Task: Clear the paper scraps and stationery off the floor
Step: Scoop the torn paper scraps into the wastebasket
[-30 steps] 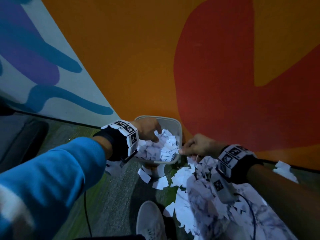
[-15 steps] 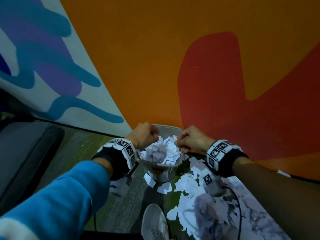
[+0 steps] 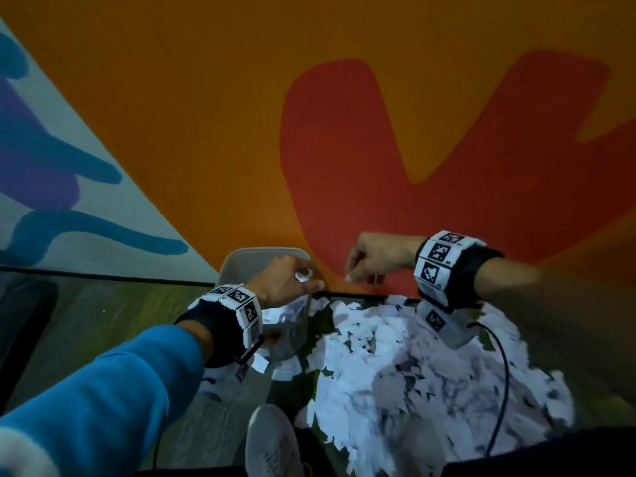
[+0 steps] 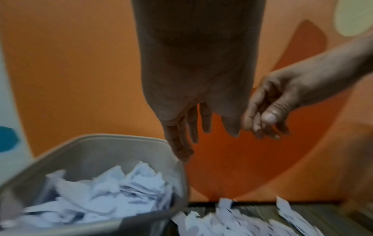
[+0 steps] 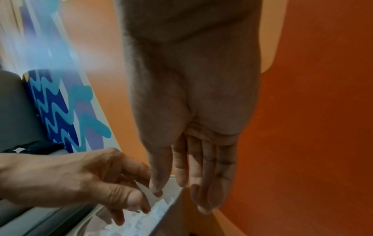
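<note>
Both hands are up over the grey bin, which sits against the orange and red wall and holds a heap of paper scraps. The left hand hangs above the bin's near corner, fingers loosely spread in its own wrist view; the right wrist view shows a white scrap at its fingertips, though a firm pinch is not clear. The right hand is beside it, fingers straight and relaxed, nothing in it. To the right of the bin, a big pile of torn paper covers the floor, just beside a white shoe.
</note>
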### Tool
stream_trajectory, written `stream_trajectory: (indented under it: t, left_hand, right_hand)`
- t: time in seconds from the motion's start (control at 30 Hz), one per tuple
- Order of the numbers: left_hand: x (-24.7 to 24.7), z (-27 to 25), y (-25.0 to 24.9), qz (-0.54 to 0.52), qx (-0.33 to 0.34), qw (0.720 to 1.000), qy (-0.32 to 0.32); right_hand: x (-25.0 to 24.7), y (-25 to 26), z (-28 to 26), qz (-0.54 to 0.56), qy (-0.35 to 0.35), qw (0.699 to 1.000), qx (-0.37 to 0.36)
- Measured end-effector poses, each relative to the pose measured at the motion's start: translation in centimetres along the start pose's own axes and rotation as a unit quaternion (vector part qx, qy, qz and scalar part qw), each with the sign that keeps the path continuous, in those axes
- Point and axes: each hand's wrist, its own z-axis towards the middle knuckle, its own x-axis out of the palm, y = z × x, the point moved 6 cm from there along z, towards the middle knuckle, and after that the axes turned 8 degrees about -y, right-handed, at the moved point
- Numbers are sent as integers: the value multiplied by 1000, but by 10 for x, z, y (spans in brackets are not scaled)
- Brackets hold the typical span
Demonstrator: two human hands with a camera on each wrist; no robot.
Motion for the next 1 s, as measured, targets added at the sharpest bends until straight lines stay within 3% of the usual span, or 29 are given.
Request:
stream_trajectory:
  t: [0.1,0.23,0.47,0.6,0.7,0.77,0.9,1.0]
  left_hand:
    - [55,15,-31,21,53,996,68]
    - [135,43,-43,70,59,984,150]
    - [245,84,-30,-33,-8,986,166]
    - [289,123,-30,-41,4,988,149]
    - [317,152,-36,38,42,987,148]
    - [343,172,-26,79,33,982,170]
    - [381,185,-17,123,28,965,229]
    - [397,183,-22,134,22,963,234]
  right_hand:
    - [-4,-50,-19,-22,23,999,22]
    - [16,-154,-32,13,41,994,99]
    - [77,-332,-47,26,78,967,242]
    - [96,-398,-36,29,31,962,268]
    - [107,-436,-26,31,-23,963,265]
    - [126,-483,-17,65,-57,951,295]
    - [146,-481,-9,118,-85,929,339]
    - [160,-461,1,60,-83,937,334]
